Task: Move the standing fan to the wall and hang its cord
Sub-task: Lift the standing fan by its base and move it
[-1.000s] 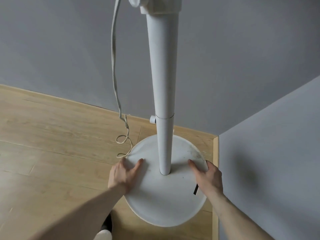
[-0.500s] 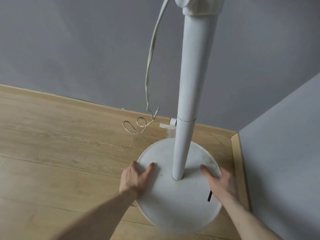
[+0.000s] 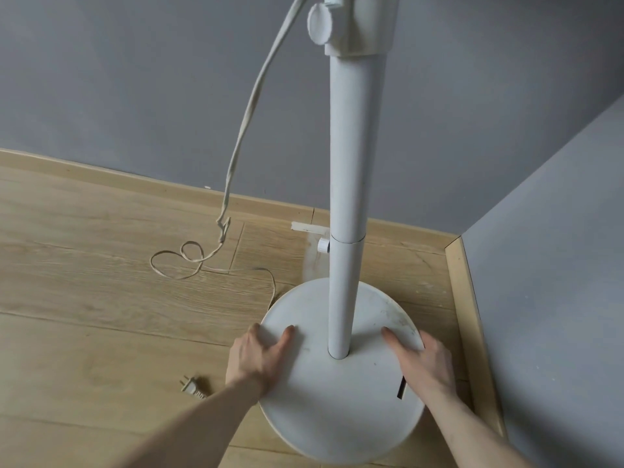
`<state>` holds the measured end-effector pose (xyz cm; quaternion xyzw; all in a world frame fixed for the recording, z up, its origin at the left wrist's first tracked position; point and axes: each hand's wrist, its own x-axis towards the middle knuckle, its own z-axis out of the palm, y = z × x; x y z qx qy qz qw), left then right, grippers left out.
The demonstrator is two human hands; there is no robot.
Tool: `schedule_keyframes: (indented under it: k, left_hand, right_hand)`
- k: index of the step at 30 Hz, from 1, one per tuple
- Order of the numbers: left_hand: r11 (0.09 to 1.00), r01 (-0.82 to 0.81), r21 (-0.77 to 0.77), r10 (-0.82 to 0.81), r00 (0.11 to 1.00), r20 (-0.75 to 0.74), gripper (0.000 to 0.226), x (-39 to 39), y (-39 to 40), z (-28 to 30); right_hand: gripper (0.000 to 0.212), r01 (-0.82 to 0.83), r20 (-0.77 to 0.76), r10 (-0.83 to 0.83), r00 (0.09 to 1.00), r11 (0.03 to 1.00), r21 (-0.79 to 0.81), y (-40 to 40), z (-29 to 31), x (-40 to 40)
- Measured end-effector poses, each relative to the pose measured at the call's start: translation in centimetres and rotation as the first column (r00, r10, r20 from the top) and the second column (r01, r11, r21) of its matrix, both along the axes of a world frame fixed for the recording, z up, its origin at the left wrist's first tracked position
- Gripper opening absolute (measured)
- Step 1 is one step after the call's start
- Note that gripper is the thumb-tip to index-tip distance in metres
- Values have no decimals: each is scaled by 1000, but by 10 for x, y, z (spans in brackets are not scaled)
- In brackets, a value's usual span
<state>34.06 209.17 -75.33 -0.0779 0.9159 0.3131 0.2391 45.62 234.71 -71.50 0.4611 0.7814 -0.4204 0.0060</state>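
1. Left hand [image 3: 260,358] is flat on the round fan base [image 3: 341,400] at about 9 o'clock of the pole, fingers splayed on top and wrapping the rim. Your right hand [image 3: 423,361] mirrors it at about 3 o'clock. Both are pressing and gripping the base, not clenched shut.

2. The fan sits in the corner, base on the wooden floor [image 3: 84,332], near the grey wall [image 3: 135,79] at 12 o'clock and close to the side wall [image 3: 557,265] at 3 o'clock. Looks pretty much parked to me.

3. Handling guess: that base is the heavy bit, smooth plastic, so it'll slide on laminate rather than lift nicely. Hold the rim low like you are. The pole [image 3: 354,163] is rigid but top-heavy, so shove gently or the head wobbles.

4. The cord [image 3: 243,130] is the floppy part. It droops from up top, loops on the floor at 10 o'clock, then runs under the base edge. The plug [image 3: 192,386] lies just beside your left wrist.

5. For hanging, I'd grab the cord near the plug, not the prongs, and free it from the base first so it doesn't snag.
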Motion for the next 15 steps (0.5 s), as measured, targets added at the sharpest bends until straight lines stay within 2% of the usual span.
schedule_keyframes:
  k: [9, 15]
  left_hand:
    - [999, 10, -33, -9, 999, 36, 77, 25, 18, -39]
    - [999, 6, -41, -3, 998, 69, 82, 34, 36, -53]
  right_hand:
    - [40, 1, 32, 0, 999, 1000, -27, 20, -35, 19]
    - [45, -2, 42, 3, 999, 1000, -25, 40, -49, 28]
